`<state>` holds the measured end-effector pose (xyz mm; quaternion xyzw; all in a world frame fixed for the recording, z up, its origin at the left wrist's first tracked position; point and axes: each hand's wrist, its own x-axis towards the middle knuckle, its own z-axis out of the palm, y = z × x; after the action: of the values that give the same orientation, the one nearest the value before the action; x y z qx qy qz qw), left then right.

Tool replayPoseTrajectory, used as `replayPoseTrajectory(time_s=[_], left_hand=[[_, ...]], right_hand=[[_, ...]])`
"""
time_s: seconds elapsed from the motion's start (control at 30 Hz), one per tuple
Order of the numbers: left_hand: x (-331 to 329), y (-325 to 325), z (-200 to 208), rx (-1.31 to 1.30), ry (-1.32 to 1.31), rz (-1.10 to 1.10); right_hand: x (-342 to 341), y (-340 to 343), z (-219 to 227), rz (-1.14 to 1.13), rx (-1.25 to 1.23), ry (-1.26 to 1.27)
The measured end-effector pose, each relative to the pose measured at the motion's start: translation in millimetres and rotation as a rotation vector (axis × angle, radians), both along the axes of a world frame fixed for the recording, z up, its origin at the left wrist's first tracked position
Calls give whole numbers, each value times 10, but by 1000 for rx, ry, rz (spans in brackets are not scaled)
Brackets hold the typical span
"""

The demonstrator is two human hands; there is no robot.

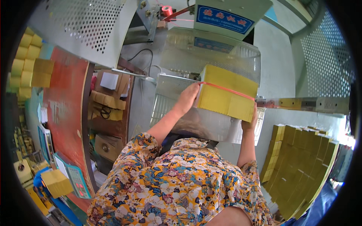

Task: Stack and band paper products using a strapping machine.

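Note:
A thick yellow paper stack [226, 98], with a red strap [226, 89] running across its top, is held between my two hands. My left hand [187, 98] grips its left side near the strap, fingers wrapped at the edge. On the near right corner my right hand [249, 119] is closed, its fingers partly hidden by the stack. Beneath and beyond the stack lies the shiny metal top [169, 90] of a machine. A clear cover [211, 51] stands behind it; whether the stack touches the metal is hard to tell.
Tall piles of yellow bundles [298, 165] stand at the right. A red-topped table [66, 113] is at the left, with a teal device [75, 177] and a yellow block [56, 183]. Scissors [103, 111] lie on a shelf. A red strap roll [166, 10] sits at the back.

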<state>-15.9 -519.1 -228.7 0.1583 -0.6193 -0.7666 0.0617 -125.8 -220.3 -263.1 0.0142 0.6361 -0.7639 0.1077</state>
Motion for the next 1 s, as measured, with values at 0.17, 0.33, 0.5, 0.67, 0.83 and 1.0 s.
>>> replayPoseTrajectory(time_s=[0.17,0.33,0.5,0.67,0.83,1.0], left_hand=[[-16,-159,4,9,-133,-123],[-129,-105,-233,-339,-72,-135],[-306,-177,-170,-484,-174,-6],[-527,-278,-128,-247,-31,23],[-619,-409,-103,-241,-50,-97],[-736,-576,-217,-217,-30,-218]], right_hand=[[-87,-11,173,202,850,642],[-130,-35,238,202,804,629],[-129,-78,258,216,704,571],[-112,-45,149,56,28,16],[-100,-35,180,153,612,454],[-150,65,5,75,270,134]])
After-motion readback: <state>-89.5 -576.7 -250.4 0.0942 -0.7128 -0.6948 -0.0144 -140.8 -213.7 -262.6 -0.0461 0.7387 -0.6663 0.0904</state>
